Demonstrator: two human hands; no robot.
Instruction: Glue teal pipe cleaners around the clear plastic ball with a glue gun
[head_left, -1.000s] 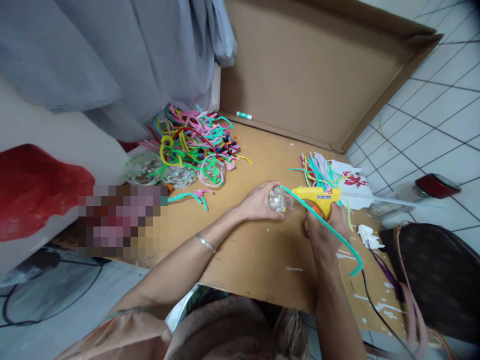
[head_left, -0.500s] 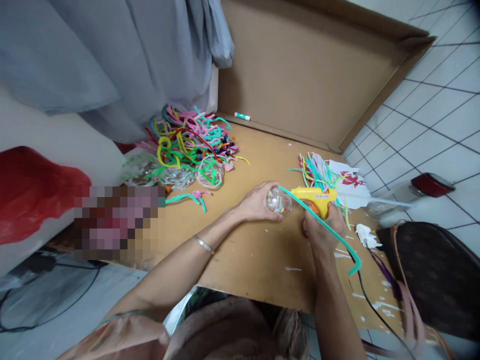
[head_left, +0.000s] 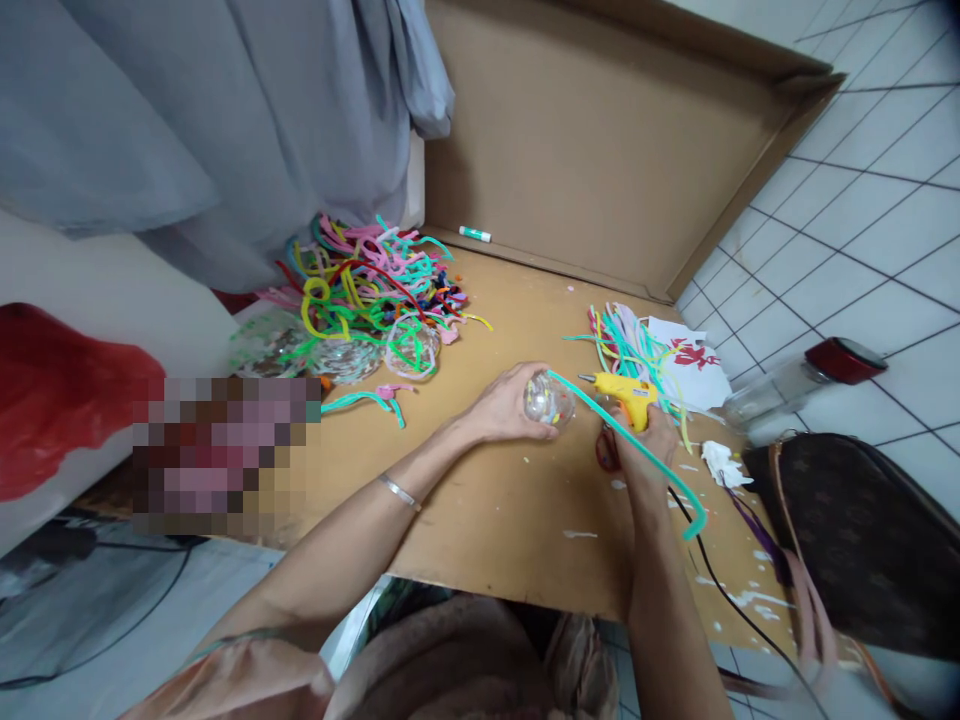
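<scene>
My left hand (head_left: 504, 402) is wrapped round a clear ball (head_left: 550, 399) with small coloured bits showing in or on it. From the top of the ball a turquoise pipe cleaner (head_left: 626, 437) stretches to the right, passing in front of my right hand, its far end bent. Whether it is stuck to the ball or pinched by my left fingers, I cannot tell. In my right hand (head_left: 651, 440) is a yellow hot glue gun (head_left: 626, 392), its metal nozzle aimed at the ball but apart from it. Red-handled scissors (head_left: 607, 450) lie partly hidden beside my right hand.
A heap of coloured pipe cleaners (head_left: 367, 280) and several clear balls (head_left: 345, 357) lie at the back left. More pipe cleaners (head_left: 630, 335) lie by a paper (head_left: 694, 370). A glue stick (head_left: 475, 234), a bottle (head_left: 780, 385) and a brown bag (head_left: 855, 530) are around.
The glue gun has drawn back to the right, so its nozzle now stands away from the ball and pipe cleaner. My left hand still holds the ball. The view has shifted slightly.
</scene>
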